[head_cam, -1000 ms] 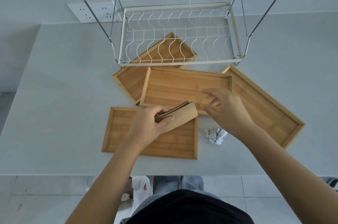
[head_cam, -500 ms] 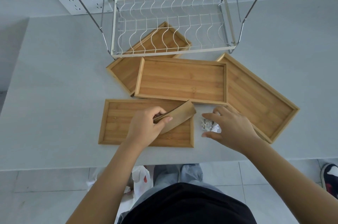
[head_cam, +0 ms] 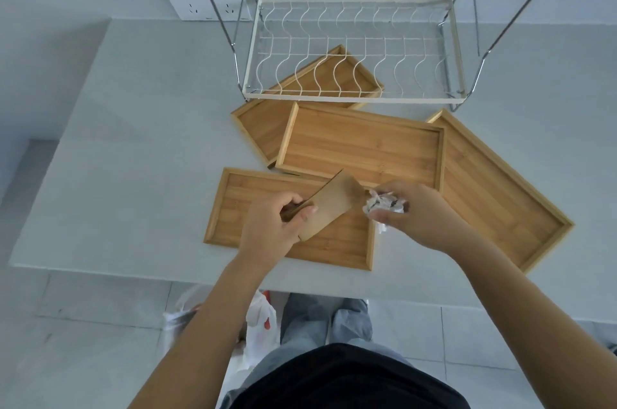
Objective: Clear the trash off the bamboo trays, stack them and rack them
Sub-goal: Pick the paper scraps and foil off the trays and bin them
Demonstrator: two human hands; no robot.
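Several bamboo trays lie on the white table: a near one (head_cam: 253, 204) under my hands, a middle one (head_cam: 364, 144), a long one (head_cam: 494, 194) at the right, and one (head_cam: 263, 121) partly under the wire rack (head_cam: 354, 98). My left hand (head_cam: 270, 228) grips a folded brown paper piece (head_cam: 330, 204) above the near tray. My right hand (head_cam: 417, 215) pinches a crumpled white paper ball (head_cam: 384, 203) just off the table, beside the brown paper's right end.
A wall socket plate (head_cam: 203, 1) sits behind the rack's left leg. Below the table's front edge a white plastic bag (head_cam: 260, 321) stands on the tiled floor beside my legs. The table's left half is bare surface (head_cam: 133, 128).
My right hand came down from the middle tray to the crumpled paper beside the near tray, closed on it and lifted it. My left hand kept the brown paper.
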